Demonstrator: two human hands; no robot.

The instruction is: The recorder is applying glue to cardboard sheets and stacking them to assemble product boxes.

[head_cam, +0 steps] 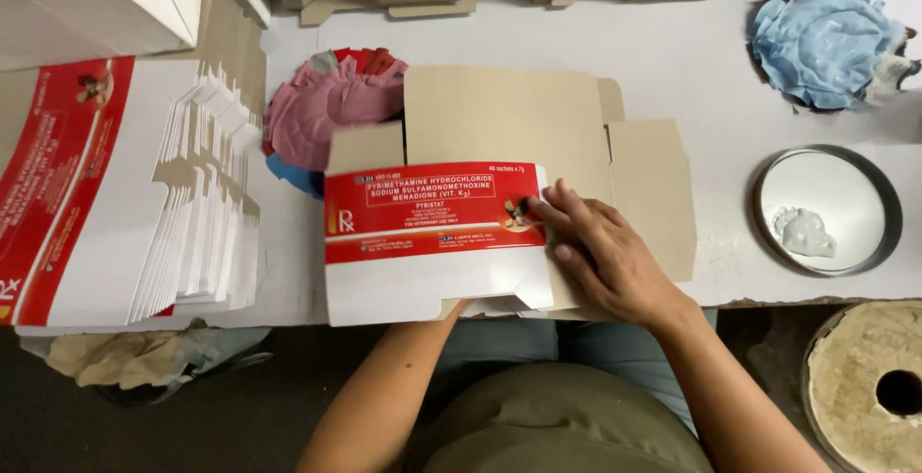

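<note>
While the head view shows the red-and-white carton blank (437, 238) lying at the near edge of the white table (672, 60), one printed panel is already folded over its brown inside. The right hand (605, 257) presses flat, fingers together, on that panel's edge. The left hand is hidden under the blank, grip unclear; a fanned stack of flat blanks (144, 194) lies unfolded to the left.

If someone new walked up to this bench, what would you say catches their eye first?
Most striking is the flat red-and-white printed cardboard carton at the centre of the white table, with the right hand pressing its right edge. The left hand is hidden beneath it. A fanned stack of matching carton blanks lies at the left, and a round metal dish of white paste at the right.
</note>
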